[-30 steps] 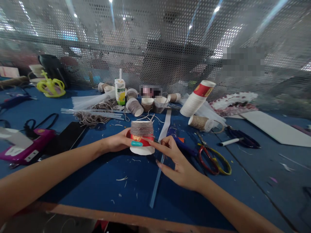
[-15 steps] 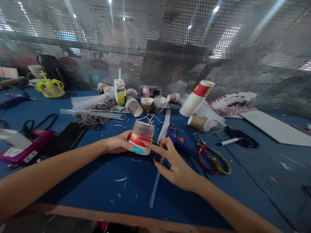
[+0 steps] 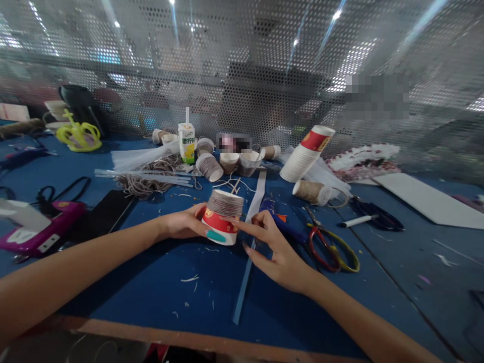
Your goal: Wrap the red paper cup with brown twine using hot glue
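Observation:
A red and white paper cup [image 3: 220, 223] is tilted in my left hand [image 3: 189, 221], whose fingers wrap its left side; a long teal thumbnail lies across the cup's white lower band. Grey-brown cord [image 3: 226, 203] is wound in rows around the cup's upper part. With its index fingertip at the cup's right side, just under the cord, my right hand [image 3: 274, 249] has its thumb held apart below. Whether it pinches any loose cord end does not show. Below that hand, a clear plastic strip [image 3: 244, 292] lies on the blue table [image 3: 151, 292].
Behind the cup are a drink carton [image 3: 186, 143], a heap of cord [image 3: 145, 181] and several cord-wrapped cups [image 3: 209, 167]. Rightward are a blue glue gun [image 3: 289, 227], scissors [image 3: 324, 247], a leaning cup stack [image 3: 300, 161] and a marker [image 3: 355, 221]. A purple power strip [image 3: 49, 229] lies left.
The cup has turned slightly in my left hand and shifted a little to the right. My right hand has moved slightly right along with it.

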`<state>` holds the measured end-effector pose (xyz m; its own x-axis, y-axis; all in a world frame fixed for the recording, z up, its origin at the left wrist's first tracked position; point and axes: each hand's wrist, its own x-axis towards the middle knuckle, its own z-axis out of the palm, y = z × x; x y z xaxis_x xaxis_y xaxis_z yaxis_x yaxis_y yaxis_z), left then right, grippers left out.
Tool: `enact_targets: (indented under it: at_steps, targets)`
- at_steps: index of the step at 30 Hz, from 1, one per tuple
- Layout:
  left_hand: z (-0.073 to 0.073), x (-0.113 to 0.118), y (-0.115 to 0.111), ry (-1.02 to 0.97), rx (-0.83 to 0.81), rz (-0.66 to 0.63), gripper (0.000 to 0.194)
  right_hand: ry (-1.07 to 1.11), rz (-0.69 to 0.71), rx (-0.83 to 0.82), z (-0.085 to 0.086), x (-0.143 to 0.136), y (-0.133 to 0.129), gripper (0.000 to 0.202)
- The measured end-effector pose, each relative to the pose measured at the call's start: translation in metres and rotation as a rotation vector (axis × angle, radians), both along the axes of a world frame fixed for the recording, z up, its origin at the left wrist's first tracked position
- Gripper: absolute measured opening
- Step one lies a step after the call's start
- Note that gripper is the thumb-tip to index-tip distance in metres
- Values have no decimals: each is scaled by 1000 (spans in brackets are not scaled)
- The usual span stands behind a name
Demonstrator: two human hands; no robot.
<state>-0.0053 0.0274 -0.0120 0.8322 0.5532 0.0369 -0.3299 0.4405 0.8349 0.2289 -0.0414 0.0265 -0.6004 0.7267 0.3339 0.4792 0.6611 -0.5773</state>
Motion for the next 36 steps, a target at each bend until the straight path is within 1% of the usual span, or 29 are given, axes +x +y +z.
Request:
enact_targets:
  at_steps: [4, 7, 11, 16, 21, 23, 25, 28, 30, 33, 36]
  targets:
    - [1, 0, 1, -52, 5, -37, 56, 25, 15, 23, 0, 1, 0, 66]
    - [2, 0, 0, -75, 16, -50, 56, 44, -9, 89, -1, 1, 1, 65]
    - [3, 0, 0, -74, -4, -21, 55, 74, -34, 133, -1, 3, 2, 64]
    - [1, -1, 1, -65, 7, 0, 58, 133, -77, 107, 0, 4, 3, 59]
    - [1, -3, 2, -22, 42, 0, 61, 283, -62, 58, -3, 5, 5, 58]
    - [1, -3, 3, -16, 45, 8, 61, 336, -98, 28, -4, 6, 6, 52]
    - [2, -3, 2, -16, 46, 9, 61, 379, -174, 25, -4, 8, 7, 42]
    - [4, 0, 0, -15, 43, 39, 61, 415, -263, 85, -4, 9, 7, 29]
    - [6, 2, -2, 11, 32, 88, 61, 368, -227, 144, -2, 8, 5, 30]
    - [10, 7, -7, 86, 32, 160, 60, 161, -90, 215, -1, 3, 0, 46]
    - [13, 10, -11, 141, 74, 202, 56, -29, -38, 255, -2, -3, -4, 60]
